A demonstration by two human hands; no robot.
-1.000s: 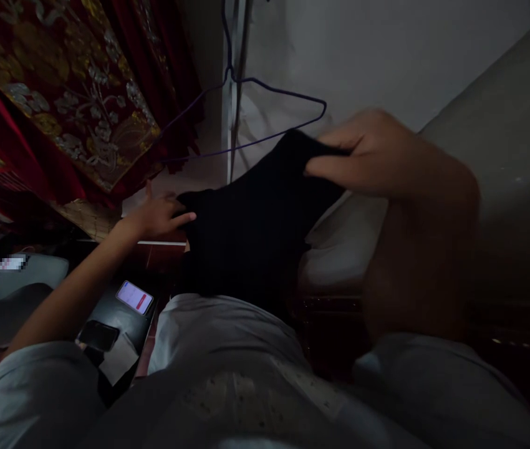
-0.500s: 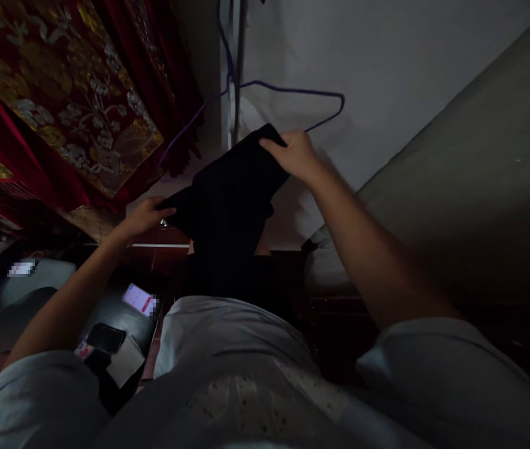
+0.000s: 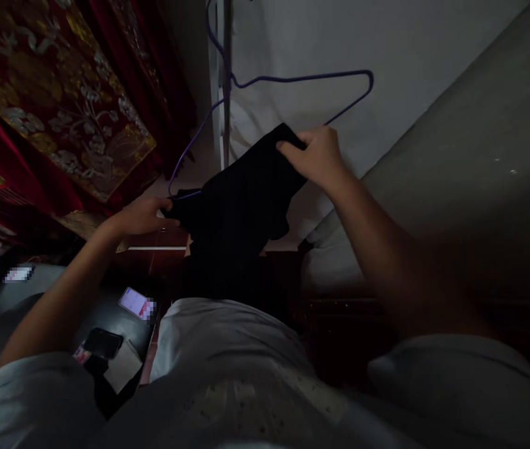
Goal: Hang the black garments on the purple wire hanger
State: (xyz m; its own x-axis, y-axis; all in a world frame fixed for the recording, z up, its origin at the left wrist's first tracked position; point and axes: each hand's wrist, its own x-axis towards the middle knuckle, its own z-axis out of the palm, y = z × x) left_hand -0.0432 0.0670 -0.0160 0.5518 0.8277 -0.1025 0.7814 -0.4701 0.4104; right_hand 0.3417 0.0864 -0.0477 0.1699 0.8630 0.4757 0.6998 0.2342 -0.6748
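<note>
While the right hand (image 3: pixel 318 156) is closed on the upper corner of a black garment (image 3: pixel 241 199), with the thumb on the near face and the fingers folded over the edge, the cloth is held up just under the lower wire of a purple hanger (image 3: pixel 302 78). The left hand (image 3: pixel 141 215) is clenched on the opposite corner, lower and to the left, where the hanger's left end is met. Whether wire is pinched there together with cloth cannot be told in the dim light. Between the two grips the garment is stretched on a slant, and the rest of it is let hang in front of the person's grey shirt (image 3: pixel 227 349).

The hanger is hung beside a pale upright pole (image 3: pixel 224 93) against a white wall (image 3: pixel 321 31), and its right shoulder is seen bare, above and beyond the right hand. From that, the step in hand is judged to be the fitting of the garment to the hanger, with the left side met and the right side not yet seated. A lift of the right corner toward that bare wire end would be called for, with the left grip held firm so that the hanger is not swung away.

Further out, a red and gold curtain (image 3: pixel 59 93) is hung at the left. A lit phone (image 3: pixel 134 302) and a dark phone (image 3: pixel 102 343) are laid below the left forearm, and a grey upholstered surface (image 3: pixel 480 156) is seen at the right.
</note>
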